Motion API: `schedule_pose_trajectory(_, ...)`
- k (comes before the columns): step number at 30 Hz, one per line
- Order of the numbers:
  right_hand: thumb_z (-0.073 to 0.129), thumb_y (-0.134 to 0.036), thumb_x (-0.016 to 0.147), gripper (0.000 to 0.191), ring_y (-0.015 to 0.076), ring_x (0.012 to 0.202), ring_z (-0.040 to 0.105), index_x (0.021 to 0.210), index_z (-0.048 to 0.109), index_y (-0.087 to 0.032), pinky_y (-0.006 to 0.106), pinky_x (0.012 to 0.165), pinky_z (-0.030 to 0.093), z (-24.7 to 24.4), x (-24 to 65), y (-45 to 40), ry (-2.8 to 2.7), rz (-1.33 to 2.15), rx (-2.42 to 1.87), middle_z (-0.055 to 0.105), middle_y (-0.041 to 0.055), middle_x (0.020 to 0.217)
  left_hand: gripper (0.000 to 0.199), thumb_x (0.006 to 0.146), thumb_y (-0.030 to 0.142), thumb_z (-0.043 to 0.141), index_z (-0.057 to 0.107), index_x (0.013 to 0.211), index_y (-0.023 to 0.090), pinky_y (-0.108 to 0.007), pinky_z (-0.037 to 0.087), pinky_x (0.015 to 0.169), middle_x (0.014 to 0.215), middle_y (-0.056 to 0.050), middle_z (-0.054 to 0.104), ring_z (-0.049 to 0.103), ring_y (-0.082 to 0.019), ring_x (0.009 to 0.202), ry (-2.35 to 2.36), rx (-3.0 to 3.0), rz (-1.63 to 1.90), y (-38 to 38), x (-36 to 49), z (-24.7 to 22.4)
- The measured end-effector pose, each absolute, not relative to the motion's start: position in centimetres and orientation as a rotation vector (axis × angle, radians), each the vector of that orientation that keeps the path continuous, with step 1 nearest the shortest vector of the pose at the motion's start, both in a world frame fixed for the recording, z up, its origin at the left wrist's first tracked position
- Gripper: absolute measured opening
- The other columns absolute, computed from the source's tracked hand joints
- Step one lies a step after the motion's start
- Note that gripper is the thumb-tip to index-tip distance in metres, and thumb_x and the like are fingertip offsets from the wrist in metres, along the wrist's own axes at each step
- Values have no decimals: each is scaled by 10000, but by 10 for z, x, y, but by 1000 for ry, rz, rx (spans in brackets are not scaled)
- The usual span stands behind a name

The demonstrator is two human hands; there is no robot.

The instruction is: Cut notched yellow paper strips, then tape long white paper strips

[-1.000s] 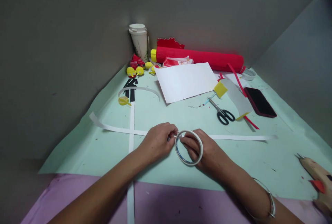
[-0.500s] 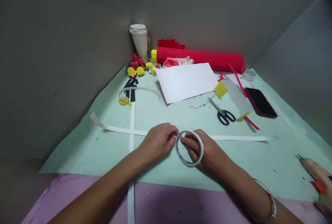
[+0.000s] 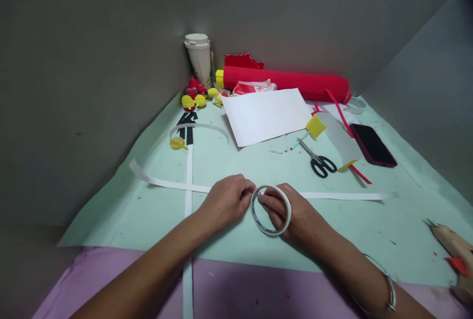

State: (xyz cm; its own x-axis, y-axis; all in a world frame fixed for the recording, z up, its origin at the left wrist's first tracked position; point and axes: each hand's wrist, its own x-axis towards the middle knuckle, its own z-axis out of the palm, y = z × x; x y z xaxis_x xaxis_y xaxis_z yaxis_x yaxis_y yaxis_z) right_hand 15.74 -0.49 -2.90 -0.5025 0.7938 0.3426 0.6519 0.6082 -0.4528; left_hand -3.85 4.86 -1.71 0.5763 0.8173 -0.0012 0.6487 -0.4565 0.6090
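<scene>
My right hand [image 3: 290, 213] is closed on a narrow roll of tape [image 3: 271, 232], its fingers passing behind and through the ring. Close beside the roll's left edge, my left hand [image 3: 232, 198] has thumb and fingers pinched together; what lies between the fingertips is too small to make out. A long white paper strip [image 3: 336, 195] runs sideways behind both hands. Left of them it crosses a second white strip [image 3: 188, 205] that runs front to back. Part of the sideways strip is hidden by my hands.
Scissors [image 3: 317, 158] and a phone [image 3: 373, 145] lie to the right, with a pointed wooden-handled tool [image 3: 449, 245] nearer me. Behind are a white sheet [image 3: 268, 117], a red roll [image 3: 284, 82], a lidded cup [image 3: 199, 60], black strips [image 3: 189, 129] and small yellow-and-red pieces [image 3: 188, 102].
Hardly anything differs: both hands hold nearly the same pose around the tape roll. The whole view has shifted very slightly.
</scene>
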Motion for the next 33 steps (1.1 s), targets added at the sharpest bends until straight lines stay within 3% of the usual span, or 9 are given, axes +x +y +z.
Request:
schedule_pose_trajectory(15,485,-120,908,354,248,963,603,1223,605,-229,432,798,545,-31,160,-4,-2276,399,-1129,659,115,1093,210,858,197,499,706,861,235,-275,399,677,777,-15,610,563,-162,761,1124,2243,396,50,-38,-17)
schedule_pose_trajectory(24,492,-123,912,321,231,945,603,1181,623,-239,434,827,523,-31,165,-1,-2237,468,-1104,666,89,1063,254,825,152,503,730,861,259,-268,397,647,766,-5,597,559,-160,749,1142,2234,395,49,-38,-18)
schedule_pose_trajectory(28,515,-137,905,278,217,951,620,1111,663,-252,398,835,520,-25,172,4,-2165,645,-1161,685,64,1021,271,826,151,500,735,888,271,-268,396,647,777,-10,604,562,-164,757,1144,2233,393,50,-38,-19)
schedule_pose_trajectory(33,505,-282,950,243,199,940,655,1117,681,-263,360,831,529,-19,182,8,-1932,1009,-1305,707,55,1023,279,822,137,499,736,892,268,-267,385,633,763,-9,596,554,-160,738,1132,2240,382,50,-38,-16)
